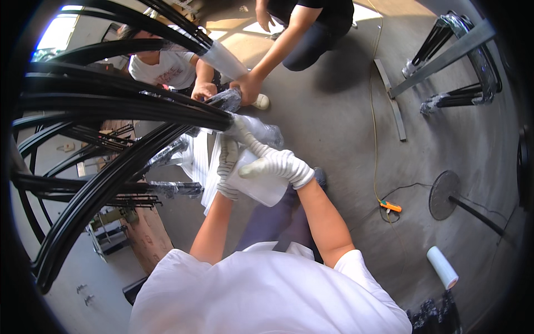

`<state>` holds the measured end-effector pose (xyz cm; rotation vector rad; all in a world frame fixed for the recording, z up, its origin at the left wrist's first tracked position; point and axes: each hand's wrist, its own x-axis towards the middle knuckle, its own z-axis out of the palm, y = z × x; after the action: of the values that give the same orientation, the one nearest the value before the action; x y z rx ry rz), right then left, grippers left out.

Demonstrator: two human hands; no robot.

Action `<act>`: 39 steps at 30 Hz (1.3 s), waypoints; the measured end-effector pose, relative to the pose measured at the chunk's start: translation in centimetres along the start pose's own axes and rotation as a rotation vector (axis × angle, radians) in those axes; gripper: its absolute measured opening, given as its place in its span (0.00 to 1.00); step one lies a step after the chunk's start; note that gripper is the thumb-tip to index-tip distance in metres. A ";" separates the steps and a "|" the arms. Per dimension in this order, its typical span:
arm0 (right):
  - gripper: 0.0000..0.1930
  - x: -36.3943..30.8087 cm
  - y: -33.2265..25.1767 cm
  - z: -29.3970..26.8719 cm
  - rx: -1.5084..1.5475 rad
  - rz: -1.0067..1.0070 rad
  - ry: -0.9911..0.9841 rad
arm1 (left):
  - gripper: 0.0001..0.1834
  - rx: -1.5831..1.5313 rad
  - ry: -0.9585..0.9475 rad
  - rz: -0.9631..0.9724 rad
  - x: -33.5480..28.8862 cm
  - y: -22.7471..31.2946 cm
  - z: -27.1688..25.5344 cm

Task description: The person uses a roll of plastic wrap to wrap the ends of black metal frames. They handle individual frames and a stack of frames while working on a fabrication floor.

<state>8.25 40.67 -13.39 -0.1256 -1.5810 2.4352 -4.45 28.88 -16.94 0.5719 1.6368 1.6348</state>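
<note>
A white foam sheet (pixel 262 186) hangs between my two gloved hands, just under the tip of a bundle of black tubes (pixel 183 108). My right hand (pixel 281 166), in a white-and-grey striped glove, pinches the sheet with its thumb. One finger stretches up toward the tube ends. Gripping the sheet's left side is my left hand (pixel 227 164), in a matching glove; some of its fingers are hidden. Clear plastic film (pixel 261 131) sits crumpled around the tube ends above. White sheet strips (pixel 201 158) hang just left of my left hand.
Other film-wrapped tube bundles (pixel 177 189) jut in from the left. A co-worker's hand (pixel 248 87) grips a white-wrapped bundle (pixel 225 60); another person in a white shirt (pixel 167 69) works beside it. Rightward lie a cable, an orange tool (pixel 390 206), a round-based stand (pixel 443 195) and a film roll (pixel 443 267).
</note>
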 end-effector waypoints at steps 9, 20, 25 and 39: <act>0.42 -6.5 2.2 1.3 0.672 0.224 0.143 | 0.24 0.179 -0.305 -0.510 -6.9 -1.3 -2.6; 0.25 -11.6 4.0 2.0 0.839 0.343 1.080 | 0.27 0.877 -0.734 -0.339 -7.5 1.8 5.6; 0.25 -12.5 3.2 0.4 0.841 0.259 1.041 | 0.26 0.835 -0.684 -0.290 -8.3 3.0 7.5; 0.28 -12.3 5.5 0.7 0.954 0.348 0.905 | 0.03 -0.008 0.413 -0.263 3.5 -2.7 -6.7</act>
<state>19.23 34.94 -18.76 -1.1640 0.0088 2.4740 -11.17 26.97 -20.80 0.0037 1.9030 1.6303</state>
